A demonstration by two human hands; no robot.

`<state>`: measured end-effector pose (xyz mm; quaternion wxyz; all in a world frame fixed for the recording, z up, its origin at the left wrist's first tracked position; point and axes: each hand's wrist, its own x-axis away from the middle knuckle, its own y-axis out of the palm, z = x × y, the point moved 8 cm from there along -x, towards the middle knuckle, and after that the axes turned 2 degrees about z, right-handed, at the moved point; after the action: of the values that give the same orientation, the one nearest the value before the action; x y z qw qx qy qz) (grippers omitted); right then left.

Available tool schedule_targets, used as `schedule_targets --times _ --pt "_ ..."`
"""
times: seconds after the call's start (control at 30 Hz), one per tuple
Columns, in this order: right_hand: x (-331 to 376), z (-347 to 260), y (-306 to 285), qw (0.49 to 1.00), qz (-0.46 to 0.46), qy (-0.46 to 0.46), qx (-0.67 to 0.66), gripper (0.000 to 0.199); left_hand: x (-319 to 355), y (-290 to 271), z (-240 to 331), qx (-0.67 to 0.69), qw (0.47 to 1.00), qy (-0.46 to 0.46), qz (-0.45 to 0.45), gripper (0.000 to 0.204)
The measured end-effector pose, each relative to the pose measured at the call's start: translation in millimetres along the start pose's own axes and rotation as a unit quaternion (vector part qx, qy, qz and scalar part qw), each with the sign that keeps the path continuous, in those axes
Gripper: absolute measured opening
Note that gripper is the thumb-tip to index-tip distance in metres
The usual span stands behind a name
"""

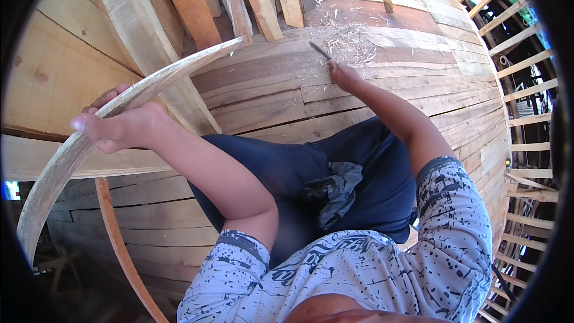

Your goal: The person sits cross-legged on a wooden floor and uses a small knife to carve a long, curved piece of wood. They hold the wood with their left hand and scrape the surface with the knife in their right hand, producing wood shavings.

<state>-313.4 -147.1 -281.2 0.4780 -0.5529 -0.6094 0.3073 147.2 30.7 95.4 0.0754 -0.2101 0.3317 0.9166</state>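
My left hand is closed round a long, thin wooden plank, its thumb on one side and its fingers over the other. The plank slants from the lower left up to a splintered tip near the upright timbers. Out in front, my right hand grips a dark, narrow blade-like tool that points up and to the left. The tool is apart from the plank, over the boarded surface near wood shavings. Its handle is hidden in my fist, so its exact kind cannot be told.
Thick wooden ribs stand along the far left beside wall boards. Long planks form the curved surface under me. A slatted wooden frame runs down the right. A curved timber strip rises at lower left.
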Motion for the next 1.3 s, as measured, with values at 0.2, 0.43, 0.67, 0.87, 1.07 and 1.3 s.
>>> schedule_targets --times 0.2,0.43,0.67,0.87,1.07,1.3 --pt "4 56 -32 0.982 -0.009 -0.141 0.127 0.046 6 6 1 0.003 1.0 -0.007 -0.014 0.073" --pt "115 -19 13 0.861 -0.175 -0.41 0.245 0.061 14 9 -2 0.003 1.0 0.007 -0.023 0.074" --pt "44 66 -24 0.982 -0.154 -0.083 0.073 0.066 6 -2 -4 0.025 1.0 0.016 -0.006 0.075" --pt "5 154 -47 0.992 -0.057 -0.079 0.077 0.065 13 6 0 0.028 0.999 0.026 -0.019 0.075" --pt "113 52 -2 0.816 -0.196 -0.466 0.282 0.063 16 7 4 0.02 0.998 0.046 -0.034 0.075" --pt "26 155 -37 0.968 -0.125 -0.171 0.135 0.07 21 13 -6 0.054 0.998 0.016 -0.041 0.076"
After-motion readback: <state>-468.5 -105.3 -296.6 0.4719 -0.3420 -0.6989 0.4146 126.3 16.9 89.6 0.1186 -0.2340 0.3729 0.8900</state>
